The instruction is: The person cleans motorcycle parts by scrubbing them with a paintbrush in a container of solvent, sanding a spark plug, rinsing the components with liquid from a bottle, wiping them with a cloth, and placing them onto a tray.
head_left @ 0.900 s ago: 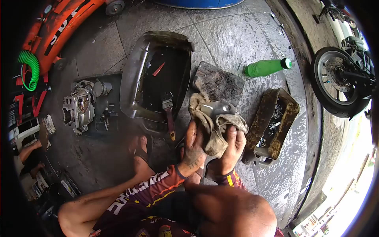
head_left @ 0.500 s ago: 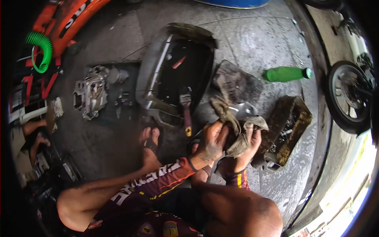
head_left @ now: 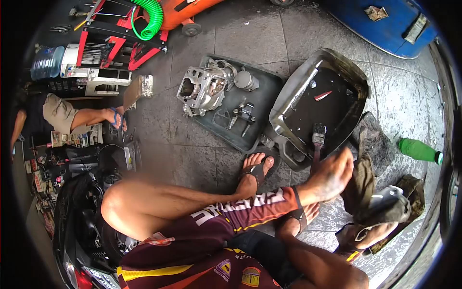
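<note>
Head view swings left. Left hand (head_left: 331, 177) now hides paintbrush (head_left: 318, 137) handle's end, farther from right hand (head_left: 379, 232).

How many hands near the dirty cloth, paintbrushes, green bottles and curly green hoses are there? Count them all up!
Hands near the dirty cloth: 2 (left hand, right hand)
Paintbrush: 1
Green bottle: 1
Curly green hose: 1
Total: 5

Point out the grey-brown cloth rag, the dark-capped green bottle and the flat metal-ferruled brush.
Grey-brown cloth rag (head_left: 362, 188), head view: upper fold.
Dark-capped green bottle (head_left: 417, 149), head view: middle of its body.
Flat metal-ferruled brush (head_left: 318, 138), head view: its ferrule.
</note>
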Available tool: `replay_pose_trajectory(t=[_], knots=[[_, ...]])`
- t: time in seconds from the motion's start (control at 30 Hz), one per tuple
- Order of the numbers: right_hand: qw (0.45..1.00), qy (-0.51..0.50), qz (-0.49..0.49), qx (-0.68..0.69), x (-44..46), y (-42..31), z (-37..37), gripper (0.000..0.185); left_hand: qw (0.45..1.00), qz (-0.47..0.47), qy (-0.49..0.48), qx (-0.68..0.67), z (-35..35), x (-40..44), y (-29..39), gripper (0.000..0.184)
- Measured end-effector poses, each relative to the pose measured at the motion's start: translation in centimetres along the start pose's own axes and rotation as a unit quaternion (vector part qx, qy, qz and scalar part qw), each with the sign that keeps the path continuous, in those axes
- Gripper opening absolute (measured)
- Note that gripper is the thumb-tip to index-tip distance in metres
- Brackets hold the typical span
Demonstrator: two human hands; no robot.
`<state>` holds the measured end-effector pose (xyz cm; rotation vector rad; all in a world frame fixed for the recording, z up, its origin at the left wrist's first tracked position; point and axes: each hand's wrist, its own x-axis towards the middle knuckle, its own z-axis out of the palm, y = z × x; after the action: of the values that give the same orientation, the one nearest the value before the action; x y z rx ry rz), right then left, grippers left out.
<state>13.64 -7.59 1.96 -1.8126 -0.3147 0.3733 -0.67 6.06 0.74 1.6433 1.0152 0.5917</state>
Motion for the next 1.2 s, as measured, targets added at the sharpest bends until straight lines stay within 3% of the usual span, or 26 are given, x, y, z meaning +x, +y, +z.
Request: replay_pose_trajectory(t=[0.07,0.13,0.17,0.2,0.23,0.3,0.33,0.4,0.43,0.5,0.57,0.6,0.7,0.87,1.0,1.07,1.1,1.13,1.2], knots=[[0.999,-0.026,-0.008,-0.03,0.5,0.3,0.2,0.042,0.988,0.013,-0.097,-0.122,-2.6,1.5,3.3,0.023],[0.994,-0.07,-0.03,-0.075,0.4,0.5,0.6,0.044,0.966,0.118,-0.228,-0.037,-3.5,1.7,5.2,0.027],[0.986,-0.108,-0.058,-0.116,0.2,0.4,0.7,0.044,0.973,0.168,-0.155,-0.027,-1.7,0.9,4.3,0.026],[0.955,-0.198,-0.139,-0.171,0.6,-1.6,0.9,0.035,0.972,0.132,-0.189,-0.047,-2.1,0.9,4.4,0.025],[0.964,-0.13,-0.142,-0.18,0.0,-2.4,2.6,0.034,0.973,0.166,-0.153,-0.049,-1.4,0.7,3.0,0.024],[0.989,-0.051,-0.079,-0.117,-0.4,-0.6,2.3,0.037,0.979,0.082,-0.145,-0.119,-1.6,0.4,3.8,0.021],[0.998,-0.001,-0.028,-0.057,-0.9,0.7,1.6,0.041,0.968,-0.02,-0.131,-0.213,-1.3,-0.1,4.0,0.018],[0.997,0.075,-0.011,-0.025,-1.2,2.1,0.9,0.052,0.935,-0.132,-0.068,-0.323,-1.9,0.1,3.3,0.025],[0.966,0.072,-0.166,-0.183,-0.8,2.2,0.6,0.051,0.957,-0.127,-0.018,-0.259,-2.0,0.5,3.6,0.027],[0.981,-0.002,-0.179,-0.071,-1.4,1.7,0.8,0.046,0.951,-0.13,-0.014,-0.279,-1.9,0.4,3.5,0.028],[0.98,-0.139,0.029,0.139,-2.0,-0.8,2.8,0.035,0.966,-0.118,0.014,-0.23,-0.4,-0.4,4.0,0.03],[0.97,-0.208,0.099,0.074,-1.4,-2.9,4.1,0.027,0.99,-0.046,-0.009,-0.134,0.0,-0.7,3.5,0.029],[0.981,-0.179,0.046,0.057,-0.8,-3.3,4.7,0.015,0.99,-0.037,0.003,-0.139,1.3,-1.4,2.6,0.024],[0.991,-0.128,0.015,0.031,-0.9,-2.2,4.3,0.021,0.974,-0.032,0.036,-0.223,2.7,-2.4,3.5,0.025],[0.955,0.029,0.142,0.258,-1.2,-3.4,5.7,0.039,0.946,-0.094,0.071,-0.3,3.2,-2.7,3.9,0.028],[0.947,0.077,0.111,0.29,-0.9,-2.5,5.5,0.043,0.944,-0.16,0.096,-0.271,2.7,-3.4,1.3,0.029],[0.959,0.059,0.085,0.264,-1.0,-2.0,5.3,0.045,0.938,-0.159,0.119,-0.285,2.7,-2.7,2.0,0.029],[0.959,0.064,0.083,0.264,-1.1,-1.7,5.3,0.045,0.946,-0.157,0.083,-0.272,2.3,-2.8,1.7,0.029],[0.983,-0.022,0.008,0.179,-1.3,-1.3,5.6,0.03,0.978,-0.086,0.035,-0.184,2.3,-1.9,2.5,0.028]])
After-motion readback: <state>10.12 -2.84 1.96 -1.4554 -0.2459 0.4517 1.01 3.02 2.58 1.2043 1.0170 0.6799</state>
